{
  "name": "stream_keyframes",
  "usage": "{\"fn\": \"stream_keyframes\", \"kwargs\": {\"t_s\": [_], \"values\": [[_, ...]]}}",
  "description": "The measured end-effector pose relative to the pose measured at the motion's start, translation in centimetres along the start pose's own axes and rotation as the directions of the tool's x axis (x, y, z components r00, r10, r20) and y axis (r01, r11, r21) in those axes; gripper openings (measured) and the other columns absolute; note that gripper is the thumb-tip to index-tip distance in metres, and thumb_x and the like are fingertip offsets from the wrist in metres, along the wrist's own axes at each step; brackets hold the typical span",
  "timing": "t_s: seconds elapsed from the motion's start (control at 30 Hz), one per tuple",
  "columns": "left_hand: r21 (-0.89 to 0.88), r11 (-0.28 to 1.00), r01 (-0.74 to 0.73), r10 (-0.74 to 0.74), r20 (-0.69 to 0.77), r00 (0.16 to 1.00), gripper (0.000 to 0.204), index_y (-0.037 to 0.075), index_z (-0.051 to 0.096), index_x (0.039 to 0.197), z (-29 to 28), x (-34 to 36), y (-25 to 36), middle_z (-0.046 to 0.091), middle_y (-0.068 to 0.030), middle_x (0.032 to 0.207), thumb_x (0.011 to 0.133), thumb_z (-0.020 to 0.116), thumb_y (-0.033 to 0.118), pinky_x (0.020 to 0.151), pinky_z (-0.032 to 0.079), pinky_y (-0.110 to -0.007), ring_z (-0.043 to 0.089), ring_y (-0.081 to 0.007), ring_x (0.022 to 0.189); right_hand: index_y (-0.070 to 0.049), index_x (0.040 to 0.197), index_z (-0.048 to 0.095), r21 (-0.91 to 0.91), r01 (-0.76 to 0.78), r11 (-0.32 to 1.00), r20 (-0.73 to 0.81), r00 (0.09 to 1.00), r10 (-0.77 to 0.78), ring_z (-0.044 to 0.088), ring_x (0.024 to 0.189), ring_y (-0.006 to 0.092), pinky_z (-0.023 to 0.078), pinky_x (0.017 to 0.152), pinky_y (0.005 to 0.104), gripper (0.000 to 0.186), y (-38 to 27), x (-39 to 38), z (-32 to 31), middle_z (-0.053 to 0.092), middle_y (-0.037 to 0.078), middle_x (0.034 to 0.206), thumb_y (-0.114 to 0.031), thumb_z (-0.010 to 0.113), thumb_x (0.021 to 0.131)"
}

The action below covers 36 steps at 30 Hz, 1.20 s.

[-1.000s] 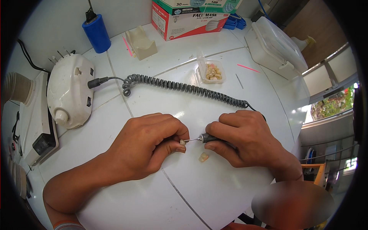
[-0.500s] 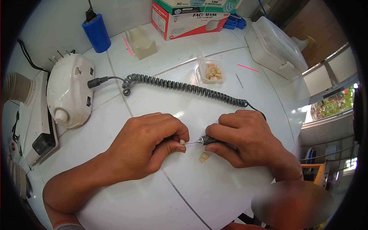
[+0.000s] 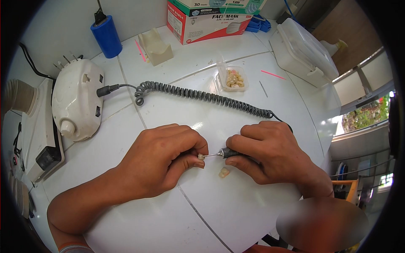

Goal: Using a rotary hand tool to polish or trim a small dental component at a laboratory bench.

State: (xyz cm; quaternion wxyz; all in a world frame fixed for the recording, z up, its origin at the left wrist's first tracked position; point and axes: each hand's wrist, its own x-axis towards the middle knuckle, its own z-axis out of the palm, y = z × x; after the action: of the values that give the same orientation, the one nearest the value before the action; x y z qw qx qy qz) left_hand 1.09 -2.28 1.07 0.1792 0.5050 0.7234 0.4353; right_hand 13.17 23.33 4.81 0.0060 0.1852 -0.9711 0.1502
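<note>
My left hand (image 3: 166, 162) pinches a small cream tooth-like piece (image 3: 201, 157) between thumb and fingers. My right hand (image 3: 265, 154) grips a dark rotary handpiece (image 3: 228, 152), its thin metal bit touching that piece. Just below, between my hands, a second tooth-like piece (image 3: 223, 172) rests on the white tiled worktop (image 3: 206, 211). From the handpiece a coiled black cable (image 3: 194, 95) runs to a white control unit (image 3: 78, 99) on the left.
Behind are an open box of small pieces (image 3: 234, 80), mask boxes (image 3: 211, 31), a cream holder (image 3: 155, 47), blue cylinder (image 3: 105, 36), pink sticks (image 3: 273, 74) and white lidded container (image 3: 301, 52). A white device with hose (image 3: 46, 143) stands far left.
The handpiece and its bit have shifted very slightly against the piece. Both grips look the same, and everything else stays in place.
</note>
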Motion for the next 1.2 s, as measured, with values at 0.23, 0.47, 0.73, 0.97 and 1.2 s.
{"fn": "stream_keyframes", "kwargs": {"t_s": [0.23,0.47,0.73,0.97,1.2], "values": [[0.005,1.000,-0.008,0.008,0.001,1.000,0.017,0.003,0.072,0.104,-0.04,0.02,-0.02,0.076,-0.0080,0.093,0.091,0.083,-0.001,0.076,0.056,-0.039,0.072,-0.0277,0.084,-0.014,0.102,0.071,0.004,0.014,1.000,0.009,1.000,-0.014,0.064,0.066,0.0277,0.050,0.064,0.0424,0.023,0.16,-0.03,0.04,0.059,0.004,0.075,-0.035,0.078,0.102],[0.005,1.000,-0.016,0.016,-0.001,1.000,0.017,0.003,0.072,0.104,0.01,0.01,-0.13,0.076,-0.0078,0.092,0.091,0.082,-0.002,0.076,0.057,-0.039,0.072,-0.0273,0.084,-0.014,0.101,0.070,0.014,0.019,1.000,0.014,1.000,-0.019,0.064,0.065,0.0278,0.050,0.064,0.0425,0.023,0.18,-0.03,-0.01,0.058,0.004,0.075,-0.036,0.078,0.103],[0.000,1.000,-0.007,0.007,-0.003,1.000,0.017,0.003,0.072,0.104,-0.03,0.04,0.02,0.074,-0.0081,0.092,0.092,0.082,-0.001,0.075,0.056,-0.039,0.072,-0.0278,0.083,-0.014,0.101,0.070,0.002,0.011,1.000,-0.001,1.000,-0.011,0.063,0.065,0.0276,0.050,0.063,0.0422,0.023,0.04,-0.01,0.09,0.058,0.004,0.074,-0.036,0.078,0.103],[-0.005,1.000,-0.007,0.007,-0.010,1.000,0.017,0.003,0.072,0.104,0.04,0.03,0.06,0.073,-0.0080,0.091,0.092,0.083,-0.001,0.075,0.056,-0.039,0.071,-0.0276,0.083,-0.014,0.101,0.070,-0.006,0.005,1.000,-0.006,1.000,-0.005,0.064,0.065,0.0278,0.050,0.063,0.0427,0.023,0.00,0.00,0.15,0.058,0.004,0.074,-0.035,0.078,0.103],[-0.008,1.000,-0.002,0.002,-0.007,1.000,0.017,0.003,0.072,0.104,0.09,0.06,-0.09,0.073,-0.0077,0.091,0.091,0.082,-0.002,0.075,0.056,-0.039,0.071,-0.0273,0.083,-0.014,0.102,0.070,0.000,0.011,1.000,-0.015,1.000,-0.011,0.063,0.065,0.0280,0.049,0.063,0.0428,0.023,0.12,-0.05,0.17,0.058,0.004,0.074,-0.036,0.078,0.103]]}}
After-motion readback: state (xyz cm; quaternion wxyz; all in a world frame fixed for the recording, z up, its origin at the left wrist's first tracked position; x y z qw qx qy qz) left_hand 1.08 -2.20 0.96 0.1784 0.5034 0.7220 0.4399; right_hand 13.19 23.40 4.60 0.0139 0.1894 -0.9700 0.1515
